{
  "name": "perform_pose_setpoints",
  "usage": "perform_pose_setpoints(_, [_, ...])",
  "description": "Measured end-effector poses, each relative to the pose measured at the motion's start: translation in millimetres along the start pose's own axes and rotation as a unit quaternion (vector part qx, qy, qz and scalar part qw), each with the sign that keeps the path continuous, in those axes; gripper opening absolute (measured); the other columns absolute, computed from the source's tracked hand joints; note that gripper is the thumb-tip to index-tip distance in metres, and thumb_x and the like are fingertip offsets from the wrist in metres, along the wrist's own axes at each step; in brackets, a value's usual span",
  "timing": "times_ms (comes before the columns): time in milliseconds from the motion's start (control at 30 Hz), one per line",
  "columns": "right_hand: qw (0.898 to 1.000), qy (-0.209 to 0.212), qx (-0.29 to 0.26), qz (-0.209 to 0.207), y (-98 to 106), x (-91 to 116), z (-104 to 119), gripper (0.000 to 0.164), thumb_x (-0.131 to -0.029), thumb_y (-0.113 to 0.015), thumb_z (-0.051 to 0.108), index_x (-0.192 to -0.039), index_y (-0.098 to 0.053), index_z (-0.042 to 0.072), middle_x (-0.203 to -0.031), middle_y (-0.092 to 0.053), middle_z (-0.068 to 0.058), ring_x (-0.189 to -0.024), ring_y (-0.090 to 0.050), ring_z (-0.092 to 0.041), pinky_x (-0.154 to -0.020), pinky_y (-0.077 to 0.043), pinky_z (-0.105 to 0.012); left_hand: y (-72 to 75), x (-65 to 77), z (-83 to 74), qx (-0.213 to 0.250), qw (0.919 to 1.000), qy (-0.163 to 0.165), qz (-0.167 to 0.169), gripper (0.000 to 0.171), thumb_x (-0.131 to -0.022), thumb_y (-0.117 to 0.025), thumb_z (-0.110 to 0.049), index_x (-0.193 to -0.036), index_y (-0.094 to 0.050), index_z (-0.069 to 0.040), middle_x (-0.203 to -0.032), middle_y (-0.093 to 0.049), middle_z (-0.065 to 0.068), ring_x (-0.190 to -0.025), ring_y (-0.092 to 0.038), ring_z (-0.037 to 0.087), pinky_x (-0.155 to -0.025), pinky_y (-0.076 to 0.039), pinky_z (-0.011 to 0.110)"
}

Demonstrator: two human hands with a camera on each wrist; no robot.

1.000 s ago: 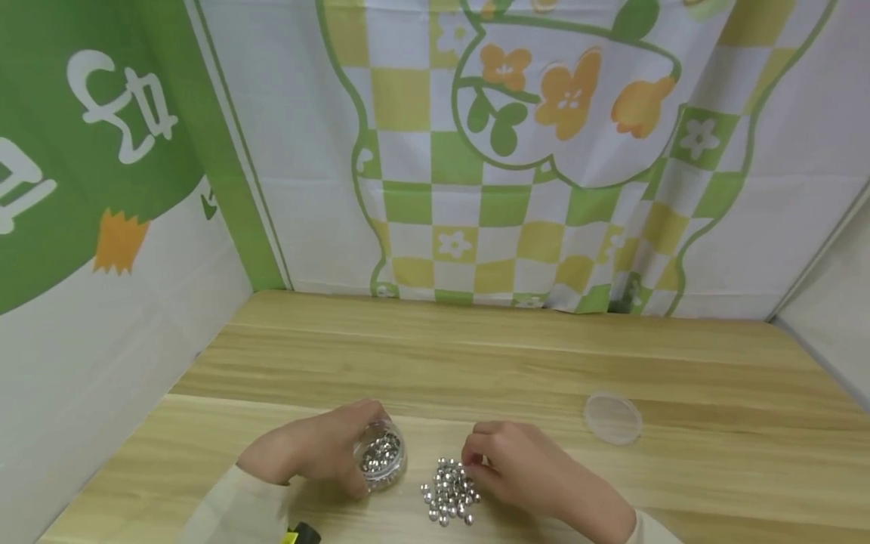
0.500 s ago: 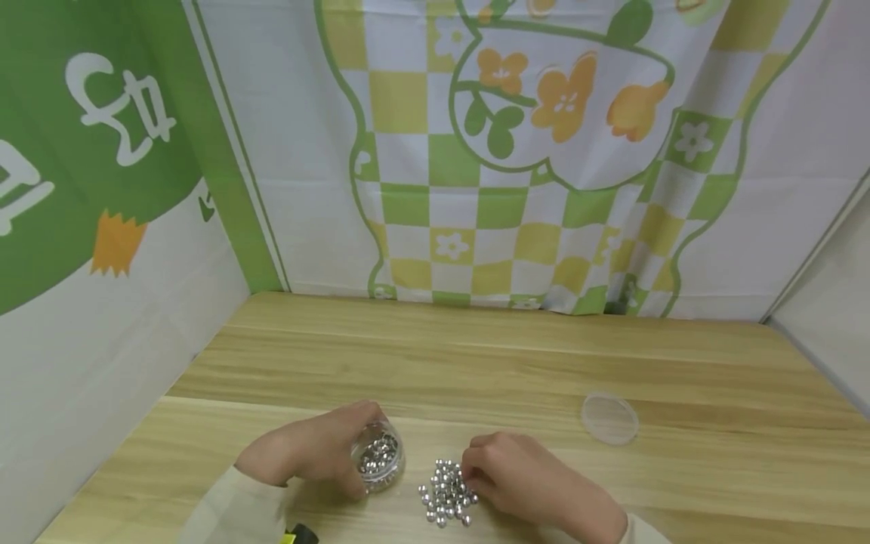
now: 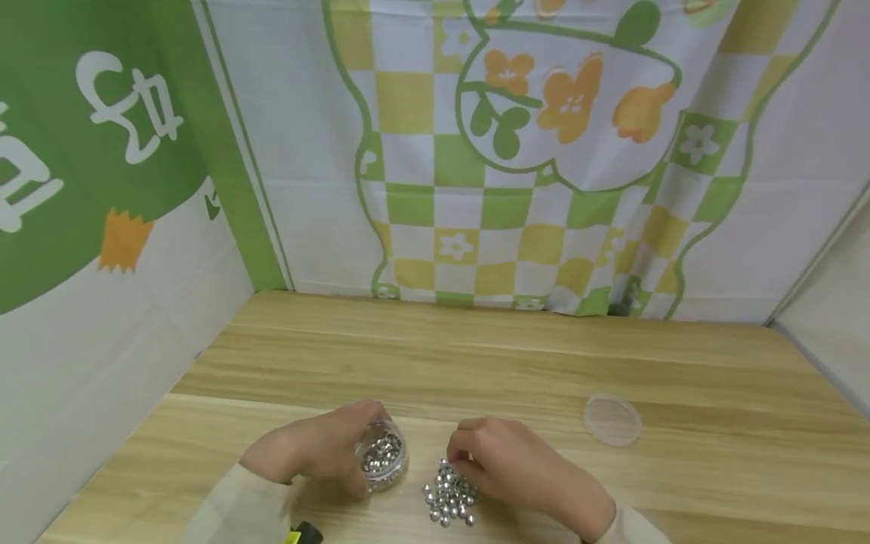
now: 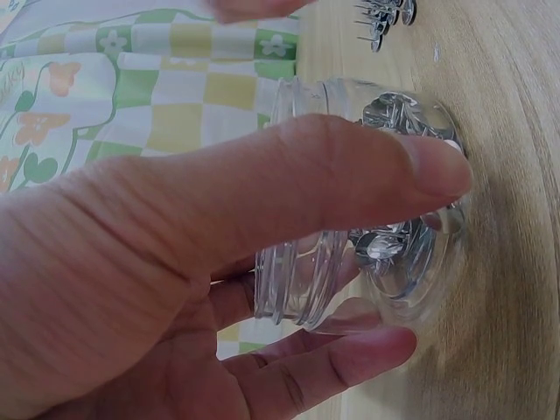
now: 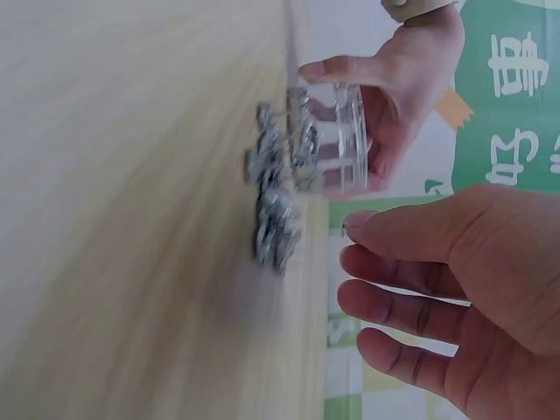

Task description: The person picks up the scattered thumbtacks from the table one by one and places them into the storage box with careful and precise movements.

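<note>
Left hand (image 3: 329, 449) grips a clear jar (image 4: 302, 271) of silvery tacks (image 3: 382, 452) — right hand (image 3: 506, 461), hold unclear.

A: Where's free?
B: Surface (image 3: 435, 363), mid-frame, wide free strip; clear disc (image 3: 612, 420) lies flat lower right.
A: Blocked?
B: Lower centre: tack pile (image 3: 448, 500), right hand (image 3: 510, 461) over it; jar (image 3: 386, 462) in left hand (image 3: 322, 452) just left, narrow gap between.

Left hand (image 4: 175, 227) gripped clear jar (image 4: 297, 284), thumb across its near side; shiny metal tacks (image 4: 385, 245) sat inside. More loose tacks (image 4: 380, 19) lay on wood tabletop (image 4: 503, 280). Checkered cloth (image 4: 179, 83) behind; blurred bit of right hand (image 4: 255, 7) showed up top.
</note>
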State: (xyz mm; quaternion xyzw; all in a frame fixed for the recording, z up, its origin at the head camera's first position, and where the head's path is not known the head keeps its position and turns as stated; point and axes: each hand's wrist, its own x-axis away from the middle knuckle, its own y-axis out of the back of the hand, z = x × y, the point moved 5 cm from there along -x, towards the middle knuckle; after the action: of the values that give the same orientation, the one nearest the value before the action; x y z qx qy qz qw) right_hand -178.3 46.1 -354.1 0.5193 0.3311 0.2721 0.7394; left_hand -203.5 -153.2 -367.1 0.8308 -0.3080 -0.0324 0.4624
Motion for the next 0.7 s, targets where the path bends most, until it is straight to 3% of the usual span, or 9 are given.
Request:
perform_pose_setpoints(333, [1.0,0.014,-0.006,-0.021,-3.0,-47.1,22.4,0.007,-0.092,-0.065,0.018,-0.093,-0.072,0.018,-0.089,-0.069,0.011,-0.074,-0.055,0.005,-0.066,-0.047,-0.009,0.1,-4.7,-2.1,-0.022,0.9995,-0.015,0.018,0.066,-0.054,-0.085,-0.009,-0.11,-0.051,-0.014,-0.11,-0.056,-0.002,-0.109,-0.055,0.021,-0.098,-0.049,0.047])
perform_pose_setpoints(500, [0.999,0.024,0.006,-0.035,-9.8,-67.4,28.2,0.007,-0.092,-0.065,0.019,-0.092,-0.071,0.02,-0.089,-0.068,0.011,-0.073,-0.055,0.004,-0.066,-0.045,-0.008,-0.3,-4.2,-2.4,0.003,0.9996,-0.019,0.02,0.07,-0.054,-0.087,-0.01,-0.114,-0.051,-0.013,-0.116,-0.055,0.001,-0.118,-0.053,0.026,-0.107,-0.043,0.052])
perform_pose_setpoints(700, [0.999,0.026,0.008,-0.031,-13.9,-74.6,30.4,0.007,-0.092,-0.065,0.02,-0.092,-0.071,0.02,-0.088,-0.068,0.011,-0.072,-0.053,0.004,-0.066,-0.044,-0.008,1.3,-0.4,-1.7,0.01,0.9997,-0.013,0.016,0.078,-0.054,-0.087,-0.011,-0.122,-0.05,-0.01,-0.126,-0.055,0.006,-0.126,-0.049,0.034,-0.112,-0.036,0.058])
